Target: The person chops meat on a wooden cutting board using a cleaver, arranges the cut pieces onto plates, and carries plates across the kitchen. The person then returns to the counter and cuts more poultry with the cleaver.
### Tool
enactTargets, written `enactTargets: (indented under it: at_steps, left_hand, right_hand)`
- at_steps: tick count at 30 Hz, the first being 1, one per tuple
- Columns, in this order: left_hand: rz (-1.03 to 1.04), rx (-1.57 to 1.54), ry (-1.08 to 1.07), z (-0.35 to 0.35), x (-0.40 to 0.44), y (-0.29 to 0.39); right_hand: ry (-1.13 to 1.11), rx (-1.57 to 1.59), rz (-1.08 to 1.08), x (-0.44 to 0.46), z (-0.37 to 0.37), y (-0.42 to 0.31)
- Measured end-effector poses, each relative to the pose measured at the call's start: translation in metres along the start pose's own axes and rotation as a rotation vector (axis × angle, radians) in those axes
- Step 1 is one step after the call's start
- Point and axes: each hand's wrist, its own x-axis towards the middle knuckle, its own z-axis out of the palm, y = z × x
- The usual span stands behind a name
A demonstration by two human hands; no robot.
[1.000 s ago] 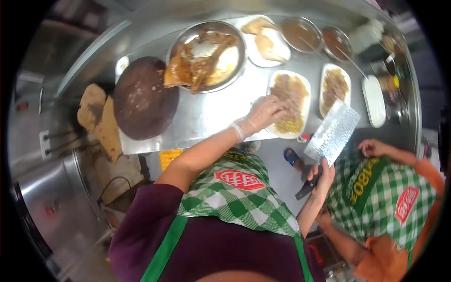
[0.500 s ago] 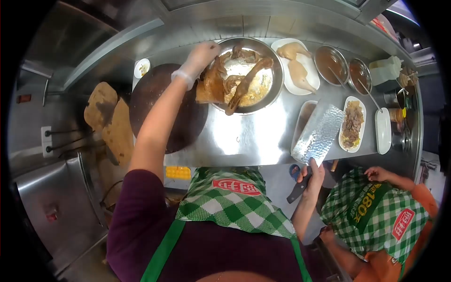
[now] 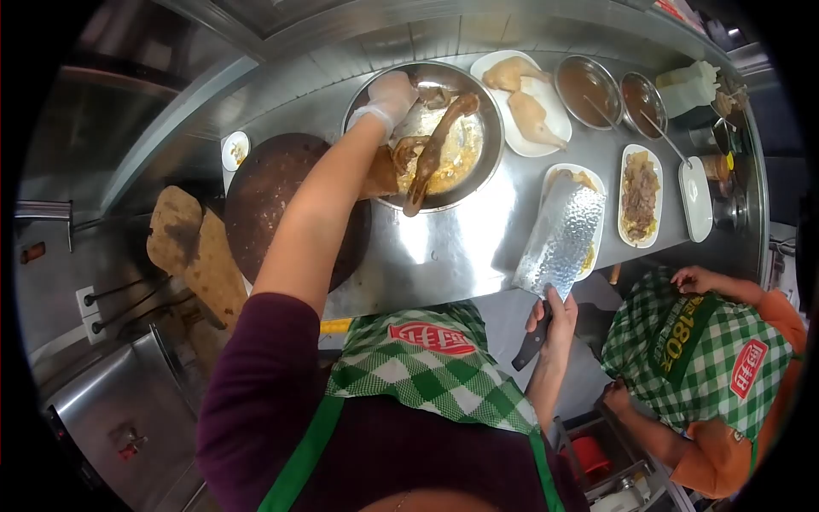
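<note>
Now reaching farther inside the round steel basin [image 3: 488,147], by glossy brown meat pieces [image 3: 437,155], with a clear-gloved left hand [image 3: 394,96] of indiscernible spread and hold, but clasping the broad silver cleaver [image 3: 563,235] in the closed right hand [image 3: 556,322], seemingly handling rather than cutting.

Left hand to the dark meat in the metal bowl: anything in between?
Nothing visible. The gloved left hand is over the left side of the metal bowl, beside the dark meat, with no lid or utensil between. Contact is hidden beneath the hand.
</note>
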Motion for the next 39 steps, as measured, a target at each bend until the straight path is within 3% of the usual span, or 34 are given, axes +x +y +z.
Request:
enactTargets:
  at_steps: [3,4,7,11,21,24,25,28,34,39]
  left_hand:
    - [-0.063,-0.214,-0.036,-0.001,0.006,-0.001]
    - [0.000,-0.443,-0.011,-0.001,0.002,-0.007]
    - [-0.142,-0.765,-0.176,-0.032,-0.018,0.002]
    - [0.022,-1.023,-0.105,-0.055,-0.052,-0.013]
    - [-0.243,-1.098,0.171,-0.116,-0.160,-0.080]
    - [-0.084,-1.169,0.046,-0.116,-0.152,-0.075]
    - [-0.080,-1.181,0.104,-0.107,-0.139,-0.079]
    - [-0.023,-1.280,-0.012,-0.115,-0.130,-0.057]
    - [-0.103,-1.330,-0.037,-0.100,-0.116,-0.019]
    - [-0.027,-1.363,-0.101,-0.108,-0.121,-0.029]
  right_hand:
    - [-0.010,-0.042,-0.004,0.003,-0.005,-0.001]
    - [-0.022,-0.044,-0.006,0.003,-0.009,-0.002]
    - [-0.078,-0.054,-0.009,0.004,-0.017,-0.008]
    - [-0.163,-0.101,-0.010,0.011,-0.028,-0.019]
    - [-0.412,-0.241,0.050,0.024,-0.005,-0.024]
    - [-0.384,-0.288,0.059,0.010,0.005,-0.014]
    - [-0.356,-0.325,0.051,0.005,0.006,-0.010]
    - [-0.378,-0.295,0.065,-0.010,0.011,0.015]
    - [-0.403,-0.296,0.114,-0.034,0.021,0.044]
    - [-0.406,-0.332,0.130,-0.039,0.020,0.041]
